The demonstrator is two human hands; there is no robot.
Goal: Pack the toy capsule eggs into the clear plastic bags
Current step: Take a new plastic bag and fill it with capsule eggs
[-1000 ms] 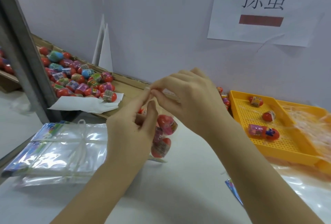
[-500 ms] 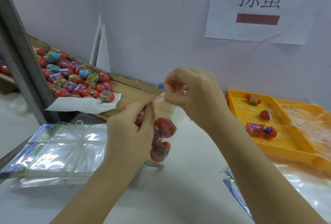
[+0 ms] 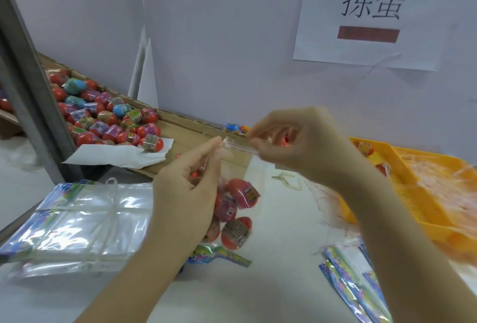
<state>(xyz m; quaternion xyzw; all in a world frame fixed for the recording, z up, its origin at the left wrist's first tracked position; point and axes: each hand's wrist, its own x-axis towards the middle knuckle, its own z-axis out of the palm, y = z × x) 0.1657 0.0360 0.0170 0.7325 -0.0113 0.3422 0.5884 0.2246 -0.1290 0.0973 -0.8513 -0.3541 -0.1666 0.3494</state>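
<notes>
A: Obs.: both hands are working at the mouth of the clear plastic bag (image 3: 238, 157). The left hand (image 3: 185, 193) is pinching the left end of the top edge between thumb and fingertips. The right hand (image 3: 296, 141) is pinching the right end, fingers curled in.

B: Why is it being held up like that?

A: Judgement: the bag is hanging from the two pinches, so the capsule eggs (image 3: 242, 194) inside are settling low and pulling the mouth straight. That is looking like closing the strip, not loading. The egg count is unclear behind the left hand.

B: What is lying around?

A: Loose eggs (image 3: 103, 121) are filling the cardboard box (image 3: 196, 131) at back left. A tied stack of empty bags (image 3: 77, 219) is lying just left of the left forearm. The yellow tray (image 3: 423, 219) is sitting to the right, contents blurred. A pale band (image 3: 286, 180) is lying on the table (image 3: 258, 297) below the right wrist.

B: Anything obstructing?

A: Nothing but the hands is touching the upper bag. The right hand is hiding its end of the mouth, so I cannot tell how far it is sealed.
</notes>
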